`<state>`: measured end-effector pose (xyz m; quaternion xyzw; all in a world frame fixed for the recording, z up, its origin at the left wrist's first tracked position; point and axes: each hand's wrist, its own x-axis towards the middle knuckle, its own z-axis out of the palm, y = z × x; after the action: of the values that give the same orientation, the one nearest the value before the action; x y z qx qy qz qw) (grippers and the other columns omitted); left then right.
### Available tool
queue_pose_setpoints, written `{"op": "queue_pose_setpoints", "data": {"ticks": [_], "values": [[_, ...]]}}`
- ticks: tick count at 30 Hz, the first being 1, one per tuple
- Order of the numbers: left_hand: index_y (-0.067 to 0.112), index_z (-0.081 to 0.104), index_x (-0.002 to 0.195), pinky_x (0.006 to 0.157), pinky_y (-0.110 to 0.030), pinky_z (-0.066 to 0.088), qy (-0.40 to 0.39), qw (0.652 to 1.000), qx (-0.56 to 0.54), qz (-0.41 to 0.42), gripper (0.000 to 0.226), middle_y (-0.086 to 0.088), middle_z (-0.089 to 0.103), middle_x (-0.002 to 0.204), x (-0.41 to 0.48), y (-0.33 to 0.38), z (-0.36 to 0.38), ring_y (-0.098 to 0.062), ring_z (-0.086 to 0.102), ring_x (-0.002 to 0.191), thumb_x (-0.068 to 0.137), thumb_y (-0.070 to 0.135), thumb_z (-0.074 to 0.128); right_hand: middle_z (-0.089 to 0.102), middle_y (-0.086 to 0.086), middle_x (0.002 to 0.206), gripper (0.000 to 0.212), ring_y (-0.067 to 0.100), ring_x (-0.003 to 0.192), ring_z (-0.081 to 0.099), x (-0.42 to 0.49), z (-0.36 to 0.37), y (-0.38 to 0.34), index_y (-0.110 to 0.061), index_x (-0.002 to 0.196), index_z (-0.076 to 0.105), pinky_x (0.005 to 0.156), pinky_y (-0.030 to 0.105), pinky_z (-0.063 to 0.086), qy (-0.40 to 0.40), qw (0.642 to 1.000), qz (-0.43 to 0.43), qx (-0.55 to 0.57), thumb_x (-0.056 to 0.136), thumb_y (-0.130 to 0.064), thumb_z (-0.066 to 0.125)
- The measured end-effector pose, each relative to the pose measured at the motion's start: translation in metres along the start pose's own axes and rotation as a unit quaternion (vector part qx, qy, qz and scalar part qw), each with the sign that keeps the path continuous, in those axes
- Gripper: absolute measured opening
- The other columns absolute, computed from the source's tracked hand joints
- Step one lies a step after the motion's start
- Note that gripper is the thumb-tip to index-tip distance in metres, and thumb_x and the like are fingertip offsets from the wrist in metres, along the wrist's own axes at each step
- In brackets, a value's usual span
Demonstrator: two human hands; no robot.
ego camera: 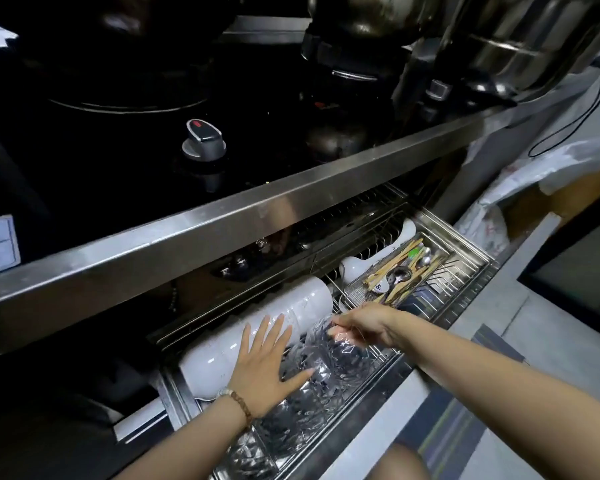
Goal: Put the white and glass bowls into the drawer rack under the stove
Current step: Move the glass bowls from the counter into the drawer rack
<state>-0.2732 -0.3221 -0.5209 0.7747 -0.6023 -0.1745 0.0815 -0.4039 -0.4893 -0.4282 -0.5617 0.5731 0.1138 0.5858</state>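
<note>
The drawer rack [471, 271] under the stove stands pulled out. A long row of white bowls [302, 303] lies on edge along its back side. In front of it stands a row of cut-glass bowls [312, 400]. My left hand [264, 365] lies flat with spread, straight fingers across the white row and the glass row. My right hand [364, 323] pinches the rim of the glass bowl at the row's far end.
A mesh cutlery tray [361, 289] with chopsticks and spoons sits at the rack's right, beside more white dishes [354, 266]. The steel counter edge [222, 220] overhangs the drawer. A stove knob [203, 138] and steel pots [520, 39] are above. A plastic-covered box [534, 188] stands at right.
</note>
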Motion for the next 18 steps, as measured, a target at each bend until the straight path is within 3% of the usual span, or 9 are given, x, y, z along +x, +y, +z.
{"op": "queue_pose_setpoints", "data": {"ticks": [2, 5, 7, 11, 18], "values": [[0.029, -0.004, 0.149, 0.112, -0.045, -0.025, 0.004, 1.0, -0.002, -0.002, 0.105, 0.01, -0.025, 0.15, 0.0, 0.0, 0.001, -0.014, -0.032, 0.136, 0.064, 0.09, -0.004, 0.052, 0.002, 0.066, 0.017, 0.011, 0.052, 0.046, 0.004, 0.003, -0.001, -0.005, 0.085, 0.06, 0.042, 0.02, 0.044, -0.009, 1.0, 0.018, -0.015, 0.091, -0.021, 0.059], [0.028, -0.003, 0.149, 0.111, -0.046, -0.025, 0.01, 1.0, -0.002, -0.004, 0.105, 0.012, -0.024, 0.149, 0.0, 0.0, 0.001, -0.013, -0.031, 0.136, 0.065, 0.09, -0.002, 0.058, 0.004, 0.076, 0.027, 0.011, 0.056, 0.05, 0.014, 0.007, 0.0, 0.001, 0.11, 0.06, 0.048, 0.023, 0.047, -0.039, 0.998, 0.032, -0.028, 0.095, -0.02, 0.053], [0.028, -0.002, 0.15, 0.111, -0.046, -0.026, 0.014, 1.0, -0.005, -0.005, 0.104, 0.013, -0.024, 0.149, 0.0, 0.0, 0.002, -0.013, -0.03, 0.137, 0.065, 0.089, -0.001, 0.06, 0.005, 0.08, 0.033, 0.012, 0.059, 0.053, 0.018, 0.01, 0.003, 0.003, 0.117, 0.058, 0.054, 0.026, 0.049, -0.069, 0.996, 0.047, -0.042, 0.096, -0.021, 0.05], [0.028, -0.002, 0.15, 0.111, -0.047, -0.025, 0.02, 1.0, -0.008, -0.005, 0.103, 0.012, -0.023, 0.15, -0.001, 0.001, 0.002, -0.013, -0.028, 0.139, 0.066, 0.089, 0.0, 0.062, 0.007, 0.078, 0.021, 0.014, 0.063, 0.056, 0.024, 0.013, 0.008, -0.005, 0.089, 0.06, 0.051, 0.021, 0.053, -0.104, 0.991, 0.07, -0.056, 0.096, -0.022, 0.05], [0.027, 0.0, 0.15, 0.112, -0.048, -0.023, 0.025, 1.0, -0.015, -0.008, 0.105, 0.013, -0.021, 0.151, 0.0, 0.0, 0.004, -0.013, -0.027, 0.14, 0.066, 0.09, 0.0, 0.063, 0.008, 0.075, 0.02, 0.012, 0.059, 0.062, 0.021, 0.011, 0.008, -0.004, 0.081, 0.057, 0.059, 0.023, 0.056, -0.138, 0.985, 0.068, -0.084, 0.096, -0.014, 0.049]]}}
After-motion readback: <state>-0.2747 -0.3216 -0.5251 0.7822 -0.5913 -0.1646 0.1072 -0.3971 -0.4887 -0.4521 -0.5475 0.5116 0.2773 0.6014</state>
